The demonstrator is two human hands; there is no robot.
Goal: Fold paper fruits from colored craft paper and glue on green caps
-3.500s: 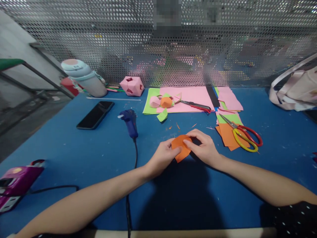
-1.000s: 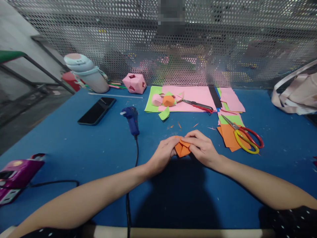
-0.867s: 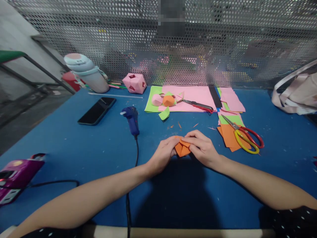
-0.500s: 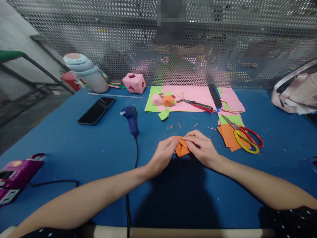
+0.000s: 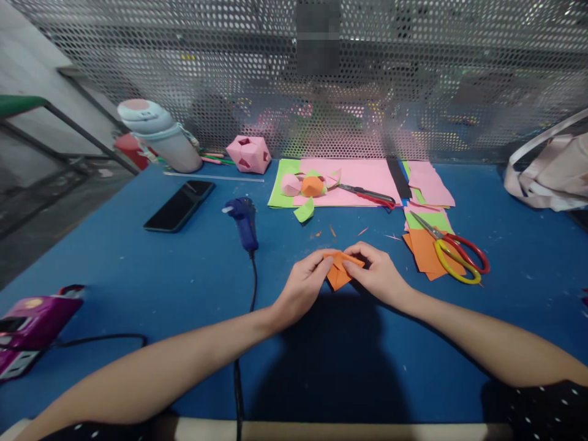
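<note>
a small piece of folded orange paper (image 5: 339, 279) is held between the two hands, over the middle of the desk (image 5: 197, 269); whether its lower corner touches the desk top, i cannot tell. the left hand (image 5: 303, 282) has its fingers closed on the left edge, thumb on the near face. the right hand (image 5: 379, 275) pinches the right side, thumb in front and fingers behind, with a flap of the paper jutting past the thumb. the point of the paper hangs toward the person.

it should handle as something very light and thin: stiff enough to keep a crease, soft enough to crumple or tear if squeezed hard. the outer edges and folded layers look the best places to hold, with a light pinch of thumb and forefinger.

just beyond lie thin paper scraps (image 5: 333, 231) and a green folded piece (image 5: 304, 211). to the right, red-and-yellow scissors (image 5: 440, 236) rest on orange squares (image 5: 419, 254); to the left is a blue glue gun (image 5: 244, 226). farther back, an orange domed piece (image 5: 312, 187) and a cutter (image 5: 367, 195) sit on pink sheets (image 5: 361, 170), with a pink paper ball (image 5: 255, 156) left of them.
</note>
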